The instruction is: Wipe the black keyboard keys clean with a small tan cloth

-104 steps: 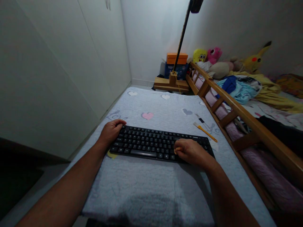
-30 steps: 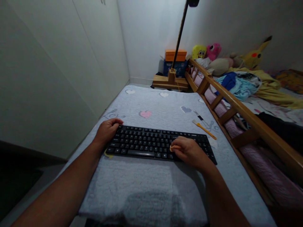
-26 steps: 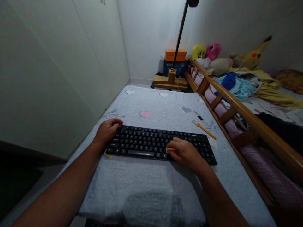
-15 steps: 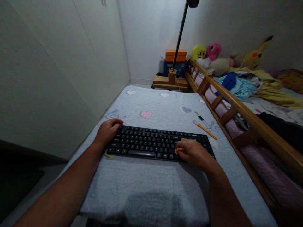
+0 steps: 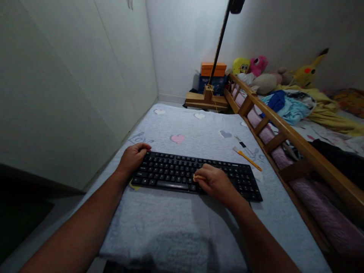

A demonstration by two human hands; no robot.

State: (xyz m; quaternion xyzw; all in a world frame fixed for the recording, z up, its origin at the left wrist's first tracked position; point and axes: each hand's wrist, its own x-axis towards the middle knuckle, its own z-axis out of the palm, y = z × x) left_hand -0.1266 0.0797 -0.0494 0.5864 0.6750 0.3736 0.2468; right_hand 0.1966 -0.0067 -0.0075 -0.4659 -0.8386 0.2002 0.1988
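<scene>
A black keyboard [image 5: 176, 172] lies across a pale blue blanket [image 5: 182, 220] with heart prints. My left hand [image 5: 133, 159] grips the keyboard's left end, fingers curled over its top corner. My right hand [image 5: 214, 182] rests over the lower middle keys, fingers closed in a pinch on a small orange-tan object [image 5: 196, 177] whose tip touches the keys. What that object is, I cannot make out.
An orange-handled brush [image 5: 247, 158] and a small dark tool [image 5: 241, 143] lie on the blanket right of the keyboard. A wooden bed rail [image 5: 284, 131] runs along the right, with clothes and plush toys [image 5: 257, 66] behind it. White wall panels stand close on the left. Boxes [image 5: 212, 70] and a pole stand far back.
My right hand has slid left along the lower keys with the small object in it, from the right part of the keyboard toward the middle. The left hand has stayed put.
</scene>
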